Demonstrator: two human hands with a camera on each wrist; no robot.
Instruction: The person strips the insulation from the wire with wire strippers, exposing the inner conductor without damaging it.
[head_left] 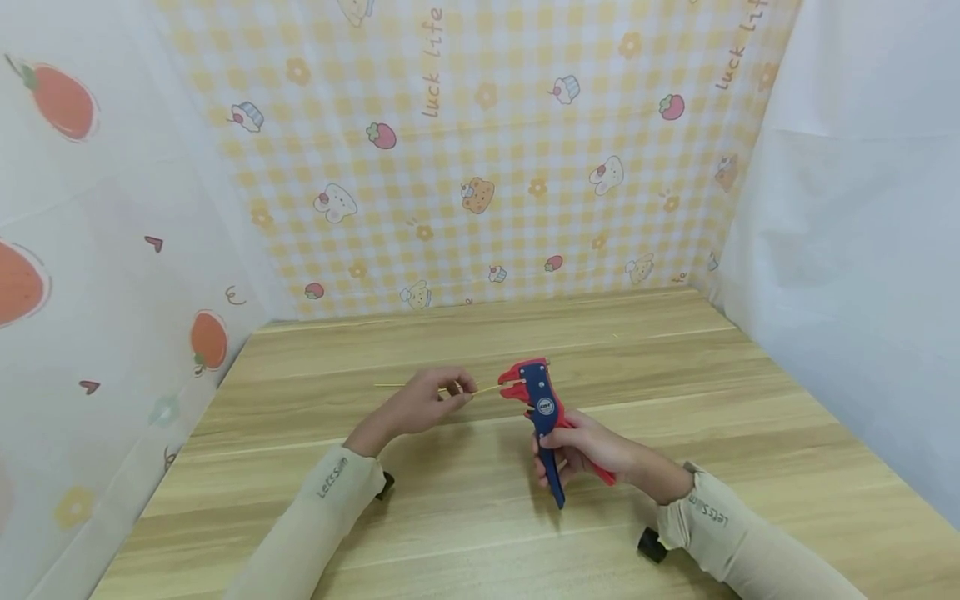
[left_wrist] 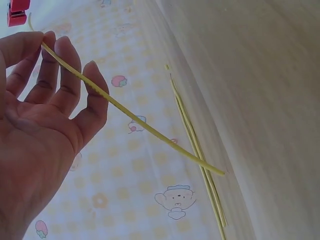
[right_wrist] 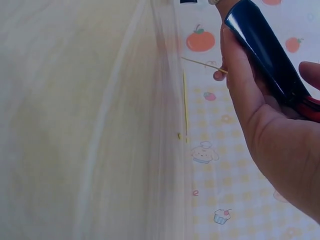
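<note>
Two hands | left hand (head_left: 420, 408) pinches yellow wire (left_wrist: 135, 117) | right hand (head_left: 592, 454) grips wire stripper (head_left: 542, 417) | wire tip at stripper's jaws

Right hand (right_wrist: 270, 145): fills the right side of the view, fingers curled round the dark blue handle (right_wrist: 265, 50) of a tool, with a red handle (right_wrist: 312, 107) showing at the right edge. Thin yellow wire (right_wrist: 202, 65): reaches in from the left toward the hand. Wooden table (right_wrist: 75, 125): left, blurred. Patterned backdrop (right_wrist: 215, 175): yellow check, fruit and cupcake prints.
</note>
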